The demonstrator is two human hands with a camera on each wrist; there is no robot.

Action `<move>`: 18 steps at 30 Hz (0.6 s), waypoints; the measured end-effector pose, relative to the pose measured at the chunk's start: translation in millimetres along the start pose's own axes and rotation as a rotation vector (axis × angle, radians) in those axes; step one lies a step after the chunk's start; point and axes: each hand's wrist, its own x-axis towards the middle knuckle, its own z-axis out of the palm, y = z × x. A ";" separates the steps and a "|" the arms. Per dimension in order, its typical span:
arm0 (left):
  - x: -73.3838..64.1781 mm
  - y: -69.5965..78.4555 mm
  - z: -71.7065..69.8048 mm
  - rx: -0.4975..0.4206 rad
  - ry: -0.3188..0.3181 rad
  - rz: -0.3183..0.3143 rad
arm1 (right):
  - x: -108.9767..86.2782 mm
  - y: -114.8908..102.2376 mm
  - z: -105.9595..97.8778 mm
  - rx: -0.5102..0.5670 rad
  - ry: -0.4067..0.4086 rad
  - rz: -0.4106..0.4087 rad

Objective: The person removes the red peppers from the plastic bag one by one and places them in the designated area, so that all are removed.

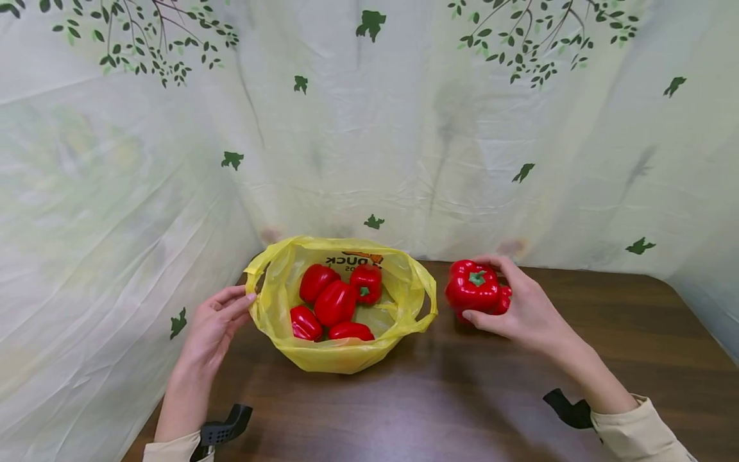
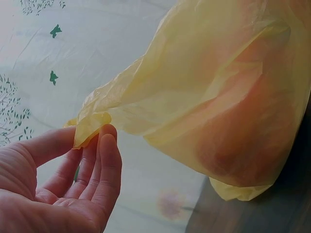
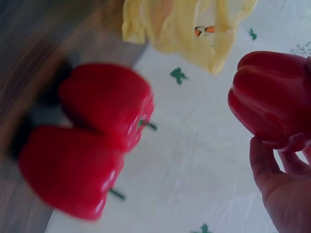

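Note:
A yellow plastic bag (image 1: 346,359) stands on the table with its mouth wide, several red bell peppers (image 1: 336,303) inside. At its left side my left hand (image 1: 216,324) pinches the bag's handle between thumb and fingertips; the left wrist view shows the handle (image 2: 90,127) stretched out from the bag. My right hand (image 1: 528,311), to the right of the bag, grips a red bell pepper (image 3: 272,99) by its sides, green stem facing up. Two more red peppers stand on the table below it, one nearer (image 3: 73,170) and one beside it (image 3: 107,102); in the head view they are mostly hidden.
The dark wooden table (image 1: 606,321) runs out to the right and toward me. Behind it and on the left hangs a pale curtain (image 1: 404,147) printed with leaves, close to the table's edge. Black wrist mounts (image 1: 568,409) sit on both forearms.

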 end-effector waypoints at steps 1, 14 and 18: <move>0.0 0.0 0.2 0.000 -0.001 -0.001 | -1.7 1.8 -3.7 -0.008 0.002 0.002; -0.1 -1.6 0.2 0.008 -0.007 -0.005 | -23.0 32.8 -50.6 -0.075 -0.016 0.049; 1.0 -2.1 -0.1 0.002 -0.010 0.003 | -28.2 41.9 -64.7 -0.118 -0.016 0.035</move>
